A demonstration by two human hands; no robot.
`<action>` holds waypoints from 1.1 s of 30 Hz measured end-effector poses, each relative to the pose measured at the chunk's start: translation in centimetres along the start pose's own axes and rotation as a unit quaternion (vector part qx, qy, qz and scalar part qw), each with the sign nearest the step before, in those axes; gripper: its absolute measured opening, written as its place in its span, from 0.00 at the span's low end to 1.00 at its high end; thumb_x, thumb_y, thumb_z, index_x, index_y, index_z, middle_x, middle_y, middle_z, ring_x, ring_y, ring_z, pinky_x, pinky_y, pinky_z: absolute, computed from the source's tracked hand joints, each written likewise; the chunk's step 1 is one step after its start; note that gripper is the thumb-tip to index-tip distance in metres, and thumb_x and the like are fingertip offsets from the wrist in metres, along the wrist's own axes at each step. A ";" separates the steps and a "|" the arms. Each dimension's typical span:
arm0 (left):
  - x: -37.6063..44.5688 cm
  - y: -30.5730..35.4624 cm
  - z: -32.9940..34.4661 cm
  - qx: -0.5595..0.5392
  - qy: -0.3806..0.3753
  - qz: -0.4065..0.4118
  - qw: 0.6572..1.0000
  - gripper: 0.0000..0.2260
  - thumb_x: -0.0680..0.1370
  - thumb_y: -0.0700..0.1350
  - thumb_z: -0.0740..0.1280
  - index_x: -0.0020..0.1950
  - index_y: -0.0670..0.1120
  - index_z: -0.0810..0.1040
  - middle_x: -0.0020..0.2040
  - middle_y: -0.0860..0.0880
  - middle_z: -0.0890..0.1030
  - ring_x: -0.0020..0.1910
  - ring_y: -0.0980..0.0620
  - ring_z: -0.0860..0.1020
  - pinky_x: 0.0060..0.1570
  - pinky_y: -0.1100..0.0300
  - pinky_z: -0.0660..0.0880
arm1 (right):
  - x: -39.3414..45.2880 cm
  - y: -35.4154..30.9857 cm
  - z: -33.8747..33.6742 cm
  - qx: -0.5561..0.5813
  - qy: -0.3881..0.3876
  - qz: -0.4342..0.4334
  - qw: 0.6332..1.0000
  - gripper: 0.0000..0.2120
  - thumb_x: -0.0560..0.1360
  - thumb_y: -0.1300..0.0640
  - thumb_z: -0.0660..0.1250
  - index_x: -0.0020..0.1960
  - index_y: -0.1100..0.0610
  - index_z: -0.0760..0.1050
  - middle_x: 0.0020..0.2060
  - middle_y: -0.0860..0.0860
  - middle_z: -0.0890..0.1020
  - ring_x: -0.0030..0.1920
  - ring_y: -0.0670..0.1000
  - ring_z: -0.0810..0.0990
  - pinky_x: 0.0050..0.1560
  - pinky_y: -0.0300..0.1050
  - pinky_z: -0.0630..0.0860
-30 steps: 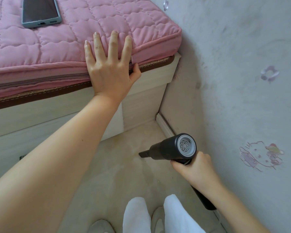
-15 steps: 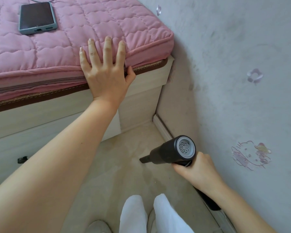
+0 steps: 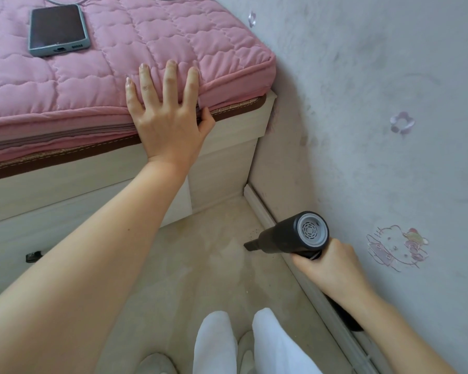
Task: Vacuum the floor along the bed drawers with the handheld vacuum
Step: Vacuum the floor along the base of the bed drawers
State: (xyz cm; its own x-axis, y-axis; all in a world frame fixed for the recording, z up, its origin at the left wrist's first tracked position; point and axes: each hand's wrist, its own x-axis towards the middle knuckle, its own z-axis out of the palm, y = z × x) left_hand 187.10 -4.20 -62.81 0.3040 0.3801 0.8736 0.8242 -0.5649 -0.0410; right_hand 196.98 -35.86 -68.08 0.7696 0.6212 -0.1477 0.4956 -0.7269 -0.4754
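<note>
Vacuum (image 3: 289,237) is held by right hand (image 3: 328,268), fingers curled round its handle, nozzle above floor (image 3: 200,265). Left hand (image 3: 168,122) is laid flat, fingers straight, on mattress (image 3: 92,71) edge.

I see a pink quilted mattress cover (image 3: 146,49) stitched in a cloud-like pattern, above a brown band and pale wood-grain drawers (image 3: 65,206). The phone (image 3: 57,29) has a dark screen in a grey-blue case. The vacuum (image 3: 289,236) is black with a light grey end cap, and the wall (image 3: 389,63) is pale grey with pink flower and cartoon cat stickers.
</note>
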 end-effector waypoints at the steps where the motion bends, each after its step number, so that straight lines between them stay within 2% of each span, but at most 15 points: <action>1: 0.0 0.0 0.0 0.001 0.002 0.001 1.000 0.21 0.79 0.53 0.60 0.70 0.51 0.76 0.69 0.43 0.78 0.68 0.31 0.74 0.66 0.32 0.69 | 0.1 0.0 0.0 -0.003 0.006 0.005 1.000 0.17 0.61 0.41 0.67 0.34 0.56 0.74 0.29 0.51 0.79 0.36 0.57 0.78 0.34 0.45 0.74; 4: 0.0 0.0 0.1 0.002 0.008 0.001 1.000 0.20 0.79 0.53 0.60 0.70 0.51 0.76 0.68 0.44 0.78 0.67 0.31 0.74 0.66 0.32 0.70 | 0.5 0.1 0.3 0.005 0.015 0.020 1.000 0.19 0.59 0.39 0.65 0.35 0.56 0.75 0.30 0.51 0.79 0.37 0.57 0.78 0.35 0.45 0.74; 11: 0.0 -0.1 0.2 0.008 0.016 0.006 1.000 0.20 0.79 0.54 0.61 0.70 0.51 0.77 0.68 0.44 0.78 0.67 0.32 0.75 0.65 0.33 0.71 | 0.7 -0.6 0.7 0.005 0.038 0.026 0.999 0.14 0.64 0.45 0.70 0.38 0.57 0.78 0.32 0.54 0.81 0.40 0.60 0.79 0.38 0.45 0.76; 17: 0.0 -0.1 0.1 0.001 0.017 0.004 1.000 0.20 0.79 0.54 0.61 0.69 0.51 0.77 0.68 0.44 0.78 0.67 0.32 0.75 0.65 0.32 0.71 | 0.6 -0.3 0.6 -0.026 0.059 0.025 0.998 0.19 0.66 0.40 0.69 0.44 0.56 0.79 0.38 0.57 0.83 0.45 0.62 0.80 0.39 0.44 0.74; 21: -0.1 -0.1 0.2 0.002 0.019 0.005 1.000 0.20 0.79 0.54 0.61 0.69 0.51 0.77 0.68 0.44 0.78 0.67 0.32 0.75 0.65 0.32 0.71 | 0.4 -0.1 0.5 -0.043 0.060 0.020 0.997 0.22 0.65 0.37 0.68 0.43 0.57 0.78 0.37 0.56 0.83 0.43 0.63 0.80 0.38 0.45 0.75; 26: 0.0 -0.1 0.1 0.002 0.024 0.006 1.000 0.20 0.79 0.54 0.61 0.69 0.51 0.77 0.68 0.44 0.78 0.67 0.32 0.75 0.64 0.32 0.71 | 0.0 -0.1 0.3 -0.065 0.059 0.030 0.996 0.21 0.66 0.39 0.68 0.41 0.58 0.78 0.36 0.57 0.82 0.43 0.63 0.79 0.37 0.44 0.74; 33: 0.1 -0.1 0.2 0.014 0.028 0.016 0.999 0.21 0.79 0.55 0.60 0.69 0.51 0.77 0.67 0.44 0.79 0.66 0.32 0.76 0.63 0.32 0.72 | 0.7 -0.5 1.2 -0.037 0.071 0.037 0.996 0.20 0.65 0.39 0.67 0.43 0.57 0.77 0.35 0.56 0.82 0.41 0.62 0.79 0.38 0.45 0.77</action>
State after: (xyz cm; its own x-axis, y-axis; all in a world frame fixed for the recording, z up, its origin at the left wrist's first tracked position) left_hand 187.08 -3.95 -62.85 0.3040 0.3198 0.8974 0.8276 -0.5552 -0.0825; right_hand 196.76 -34.73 -69.04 0.8521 0.5207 -0.0529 0.4592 -0.7924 -0.4016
